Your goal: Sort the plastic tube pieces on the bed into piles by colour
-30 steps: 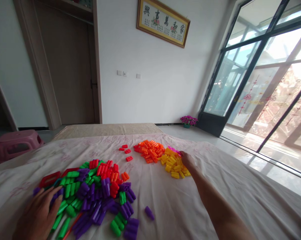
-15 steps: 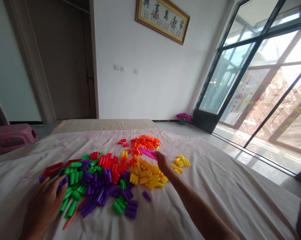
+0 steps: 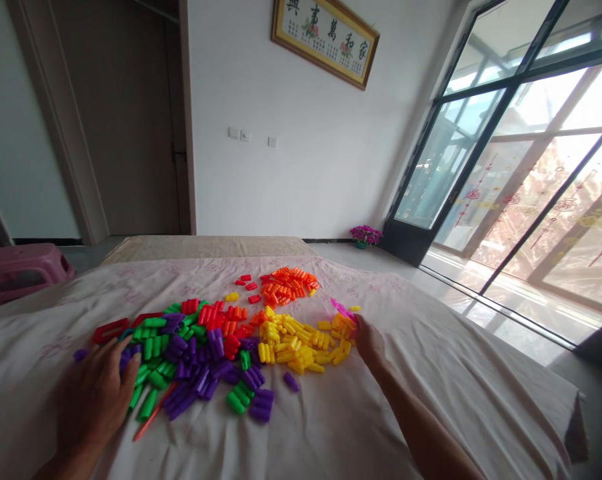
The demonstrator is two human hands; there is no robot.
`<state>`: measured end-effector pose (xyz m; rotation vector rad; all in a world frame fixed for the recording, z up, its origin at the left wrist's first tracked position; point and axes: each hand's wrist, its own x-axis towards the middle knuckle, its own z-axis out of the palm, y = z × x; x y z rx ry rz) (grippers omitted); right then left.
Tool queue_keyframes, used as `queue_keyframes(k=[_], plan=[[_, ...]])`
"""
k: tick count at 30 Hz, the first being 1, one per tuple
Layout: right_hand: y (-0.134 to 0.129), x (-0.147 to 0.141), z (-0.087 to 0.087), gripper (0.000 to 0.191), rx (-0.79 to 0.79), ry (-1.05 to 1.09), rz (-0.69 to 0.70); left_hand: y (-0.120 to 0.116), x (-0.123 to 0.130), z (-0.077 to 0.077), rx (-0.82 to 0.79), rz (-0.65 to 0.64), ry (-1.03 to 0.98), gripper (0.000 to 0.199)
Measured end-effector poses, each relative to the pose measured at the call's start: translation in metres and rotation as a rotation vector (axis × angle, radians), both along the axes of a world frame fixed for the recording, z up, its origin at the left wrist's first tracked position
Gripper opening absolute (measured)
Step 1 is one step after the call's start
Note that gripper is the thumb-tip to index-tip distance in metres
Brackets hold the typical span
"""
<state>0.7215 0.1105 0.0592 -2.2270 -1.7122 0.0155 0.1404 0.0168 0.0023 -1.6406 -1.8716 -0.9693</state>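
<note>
Colourful plastic pieces lie in heaps on a pale cloth. My right hand [image 3: 369, 339] is closed round a pink tool [image 3: 343, 310], at the right edge of the yellow pieces [image 3: 301, 340]. Resting on the left end of the heap, my left hand [image 3: 98, 390] has its fingers apart beside green pieces [image 3: 155, 347] and purple pieces [image 3: 195, 367]; nothing shows in its grasp. Red pieces [image 3: 215, 315] sit behind the purple ones. Farther back is an orange heap [image 3: 288, 285]. An orange stick [image 3: 155, 413] lies near my left hand.
The cloth [image 3: 455, 373] covers a wide surface with folds. A pink stool [image 3: 23, 270] stands at the far left. Purple flowers [image 3: 365, 235] are on the floor by the glass door [image 3: 445, 167].
My right hand has moved right with the pink tool. Yellow pieces at the right now lie closer to the main yellow heap. A yellow piece lies left of the orange heap.
</note>
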Motion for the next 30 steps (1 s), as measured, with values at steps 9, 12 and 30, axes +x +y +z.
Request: queue_keyframes(k=[9,12,30], plan=[[-0.016,-0.082,-0.014,0.044,0.162,0.246,0.252,-0.033,0.104,0.043,0.015,-0.461,0.179,0.041],[-0.018,-0.066,-0.009,0.044,0.112,0.140,0.106,-0.050,0.167,0.046,-0.103,-0.729,0.260,0.053],[-0.033,-0.235,-0.013,0.031,0.037,0.452,0.394,-0.003,0.158,0.030,-0.198,-0.410,0.266,0.023]])
